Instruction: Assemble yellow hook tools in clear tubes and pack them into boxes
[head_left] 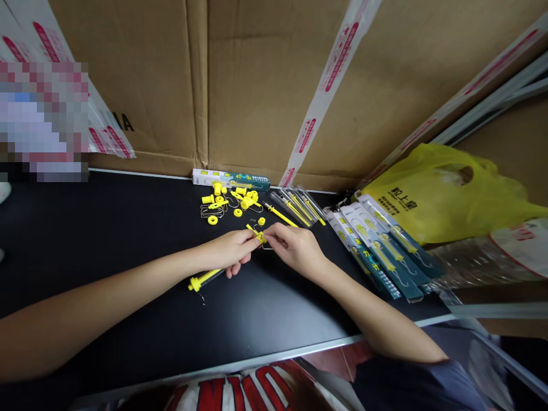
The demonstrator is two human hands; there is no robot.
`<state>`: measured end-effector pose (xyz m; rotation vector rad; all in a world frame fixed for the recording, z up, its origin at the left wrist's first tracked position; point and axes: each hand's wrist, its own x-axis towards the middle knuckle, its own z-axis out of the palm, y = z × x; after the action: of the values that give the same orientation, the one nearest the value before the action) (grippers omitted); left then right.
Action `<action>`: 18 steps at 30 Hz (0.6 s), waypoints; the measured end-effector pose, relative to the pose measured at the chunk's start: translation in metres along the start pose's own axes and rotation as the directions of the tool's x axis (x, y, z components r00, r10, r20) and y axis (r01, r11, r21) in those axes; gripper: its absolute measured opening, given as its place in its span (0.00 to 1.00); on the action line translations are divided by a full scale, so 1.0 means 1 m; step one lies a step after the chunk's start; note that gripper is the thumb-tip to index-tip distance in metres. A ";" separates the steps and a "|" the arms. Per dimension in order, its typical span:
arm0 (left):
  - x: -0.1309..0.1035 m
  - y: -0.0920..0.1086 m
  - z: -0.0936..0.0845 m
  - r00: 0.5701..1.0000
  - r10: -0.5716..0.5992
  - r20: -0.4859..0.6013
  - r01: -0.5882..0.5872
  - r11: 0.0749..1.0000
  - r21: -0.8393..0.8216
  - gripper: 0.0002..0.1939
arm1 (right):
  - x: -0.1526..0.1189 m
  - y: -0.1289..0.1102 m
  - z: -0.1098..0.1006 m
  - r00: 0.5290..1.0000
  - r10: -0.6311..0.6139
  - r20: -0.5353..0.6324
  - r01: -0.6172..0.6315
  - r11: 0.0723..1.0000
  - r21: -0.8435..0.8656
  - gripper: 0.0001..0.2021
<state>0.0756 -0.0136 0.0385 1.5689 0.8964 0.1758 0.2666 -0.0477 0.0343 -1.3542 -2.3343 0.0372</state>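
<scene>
My left hand (231, 251) is closed on a small yellow plastic part (260, 237) above the black table. My right hand (293, 245) pinches at the same part from the other side, and a bent metal wire (268, 248) shows below its fingertips; the fingers partly hide the grip. A clear tube with a yellow end cap (196, 284) and a hook sticks out beneath my left hand; I cannot tell whether that hand touches it. Just beyond my hands are a loose yellow cap (261, 221), a small spring (253, 220) and a yellow rod (280, 214).
Yellow caps, rings (213, 220) and wire hooks (214, 211) lie in a pile. Clear tubes with yellow rods (302, 206) are beside them. A spring scale box (231, 179) lies at the back; several more boxes (381, 251) and a yellow bag (445, 194) are right. Cardboard (265, 85) stands behind.
</scene>
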 end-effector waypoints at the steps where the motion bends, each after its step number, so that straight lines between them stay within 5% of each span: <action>1: 0.000 -0.001 0.001 1.000 0.018 -0.002 -0.018 1.000 0.024 0.11 | 0.000 0.000 0.000 1.000 0.004 0.003 -0.004 1.000 0.000 0.07; 11: 0.003 -0.007 0.007 0.998 0.064 -0.022 -0.063 0.998 0.019 0.16 | 0.001 -0.007 -0.006 0.995 -0.005 0.097 0.004 1.000 0.014 0.05; 18: 0.003 -0.009 0.008 0.994 0.090 -0.068 -0.090 0.996 0.006 0.13 | 0.001 -0.015 -0.006 0.994 0.067 0.088 -0.092 0.944 0.318 0.09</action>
<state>0.0784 -0.0190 0.0279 1.6152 0.8793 0.2941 0.2561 -0.0559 0.0436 -1.2978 -2.2103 0.4821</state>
